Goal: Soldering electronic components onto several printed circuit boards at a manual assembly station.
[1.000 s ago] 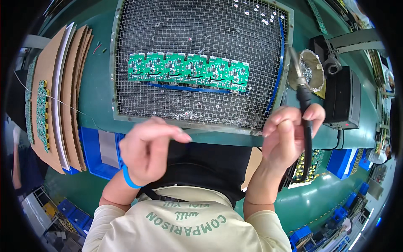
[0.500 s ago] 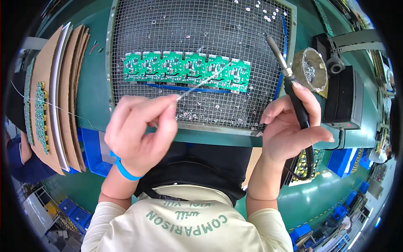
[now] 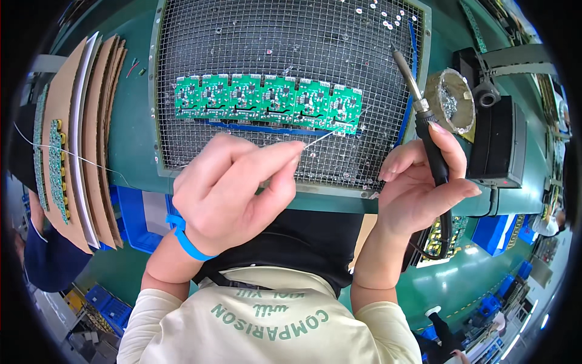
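A joined row of green circuit boards (image 3: pixel 279 100) lies across a wire mesh (image 3: pixel 242 42) in a metal frame. My left hand (image 3: pixel 233 191), a blue band at its wrist, pinches a thin solder wire (image 3: pixel 318 141) between thumb and fingertips. The wire slants up and right toward the rightmost board; whether it touches cannot be made out. Farther right, my right hand (image 3: pixel 415 188) grips a soldering iron (image 3: pixel 431 145) by its black handle. The iron's metal tip points up and left, over the mesh beyond the right end of the boards, apart from them.
Right of the frame stand a round cup (image 3: pixel 464 103) with solder bits inside and a black box (image 3: pixel 497 142). Cardboard sheets (image 3: pixel 91 145) stand at left, with boards against them. Small white discs (image 3: pixel 388 24) lie at the mesh's far right. A blue bin (image 3: pixel 134 218) sits below the table edge.
My left hand has moved right with the solder wire, its fingertips now nearer the rightmost board. The soldering iron has shifted slightly right. Another person has come into view at lower right.
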The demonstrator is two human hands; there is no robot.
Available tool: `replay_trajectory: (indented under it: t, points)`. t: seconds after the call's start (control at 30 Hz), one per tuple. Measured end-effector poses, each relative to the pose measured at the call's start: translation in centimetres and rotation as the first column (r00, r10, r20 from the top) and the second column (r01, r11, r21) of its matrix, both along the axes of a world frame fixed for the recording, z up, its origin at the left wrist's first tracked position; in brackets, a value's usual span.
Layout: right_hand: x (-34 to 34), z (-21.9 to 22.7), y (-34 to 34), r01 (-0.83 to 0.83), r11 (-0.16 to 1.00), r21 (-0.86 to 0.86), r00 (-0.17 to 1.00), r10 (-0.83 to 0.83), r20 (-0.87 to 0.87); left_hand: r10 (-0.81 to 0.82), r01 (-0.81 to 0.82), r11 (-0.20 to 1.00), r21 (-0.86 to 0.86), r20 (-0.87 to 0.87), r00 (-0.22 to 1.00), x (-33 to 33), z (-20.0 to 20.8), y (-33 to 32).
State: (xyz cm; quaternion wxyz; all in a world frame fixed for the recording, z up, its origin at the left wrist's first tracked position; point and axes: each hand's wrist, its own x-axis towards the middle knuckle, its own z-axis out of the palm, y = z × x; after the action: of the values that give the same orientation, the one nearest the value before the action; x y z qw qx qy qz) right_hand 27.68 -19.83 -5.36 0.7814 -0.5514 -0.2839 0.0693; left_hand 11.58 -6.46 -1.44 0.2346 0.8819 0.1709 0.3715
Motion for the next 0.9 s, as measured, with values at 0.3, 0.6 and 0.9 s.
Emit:
replay_trajectory:
  t: [0.3, 0.6, 0.9]
  points:
    - [0.14, -0.31, -0.13, -0.009, 1.000, 0.001, 1.000, 0.009, -0.001, 0.043, -0.042, 0.998, 0.043, -0.033, 0.999, -0.42, 0.30, 0.50]
    - [0.04, -0.24, -0.13, 0.007, 1.000, 0.002, 1.000, -0.007, 0.000, 0.041, -0.037, 0.997, 0.063, -0.053, 0.998, -0.53, 0.35, 0.57]
    - [0.19, -0.71, -0.47, 0.011, 1.000, 0.015, 0.999, -0.010, -0.040, -0.002, 0.004, 0.999, 0.054, -0.030, 1.000, -0.55, 0.34, 0.57]
